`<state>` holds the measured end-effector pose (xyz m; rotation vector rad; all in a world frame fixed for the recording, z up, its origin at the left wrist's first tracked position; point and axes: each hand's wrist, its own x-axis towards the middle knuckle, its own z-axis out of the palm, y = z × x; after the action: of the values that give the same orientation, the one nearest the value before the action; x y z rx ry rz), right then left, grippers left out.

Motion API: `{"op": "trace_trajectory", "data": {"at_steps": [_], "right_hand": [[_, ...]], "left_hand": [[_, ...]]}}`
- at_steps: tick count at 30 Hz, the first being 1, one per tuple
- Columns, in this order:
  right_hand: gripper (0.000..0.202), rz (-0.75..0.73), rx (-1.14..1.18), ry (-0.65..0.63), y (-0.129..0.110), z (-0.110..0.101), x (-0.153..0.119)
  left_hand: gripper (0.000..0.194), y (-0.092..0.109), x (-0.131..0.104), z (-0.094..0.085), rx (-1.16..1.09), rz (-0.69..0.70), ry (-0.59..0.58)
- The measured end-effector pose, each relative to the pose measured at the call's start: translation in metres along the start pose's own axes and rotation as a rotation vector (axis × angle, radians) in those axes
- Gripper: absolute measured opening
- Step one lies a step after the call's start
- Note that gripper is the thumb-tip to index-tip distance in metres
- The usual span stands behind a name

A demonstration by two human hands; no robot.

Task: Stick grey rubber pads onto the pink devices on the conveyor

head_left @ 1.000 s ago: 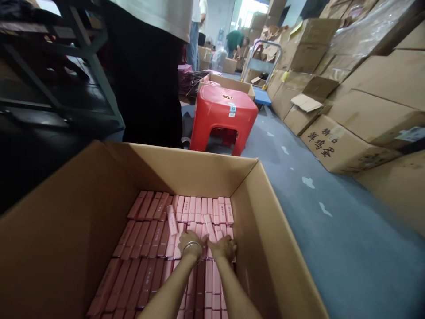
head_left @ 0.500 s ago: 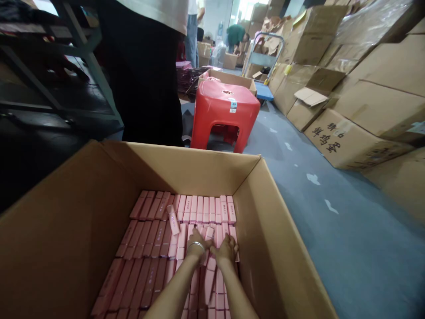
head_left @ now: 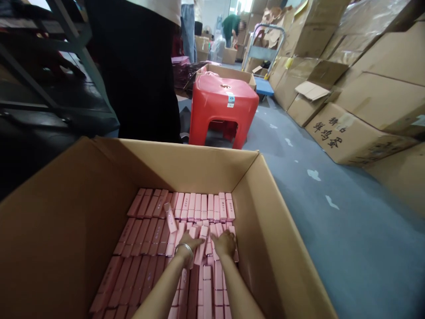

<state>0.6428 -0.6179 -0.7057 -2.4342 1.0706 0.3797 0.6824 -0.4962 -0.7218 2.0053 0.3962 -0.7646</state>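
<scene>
Rows of slim pink boxes (head_left: 146, 239) lie in a large open cardboard box (head_left: 179, 164). My left hand (head_left: 187, 243), with a silver bangle at its wrist, closes around a pink slim box (head_left: 193, 231) in the middle row. Its thumb touches a tilted box (head_left: 201, 248) beside it. My right hand (head_left: 225, 243) rests on the boxes near the right wall, thumb and fingers apart; some fingertips are hidden. A loose pink box (head_left: 170, 218) lies aslant across the two far rows.
Beyond the carton stands a red plastic stool (head_left: 226, 97), with a person in dark trousers (head_left: 142, 75) to its left. Stacked cartons (head_left: 361, 133) line the right side. A blue trolley (head_left: 264, 86) and a person in green (head_left: 230, 29) are farther back.
My hands have moved apart, the left one shifting leftward. A tilted pink box now shows between them, and the slanted box below them no longer shows there.
</scene>
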Motion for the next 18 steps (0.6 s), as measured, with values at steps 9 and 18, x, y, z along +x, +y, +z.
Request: {"op": "trace_trajectory", "data": {"at_steps": [9,18], "right_hand": [[0.037,0.058,0.273,-0.129,-0.001,0.009,-0.008],[0.056,0.024,0.763,-0.279,0.014,0.018,-0.027]], "left_hand": [[0.044,0.004,-0.007,-0.011,-0.307,0.028,-0.210],[0.044,-0.014,-0.018,-0.010,-0.546,-0.057,-0.226]]}}
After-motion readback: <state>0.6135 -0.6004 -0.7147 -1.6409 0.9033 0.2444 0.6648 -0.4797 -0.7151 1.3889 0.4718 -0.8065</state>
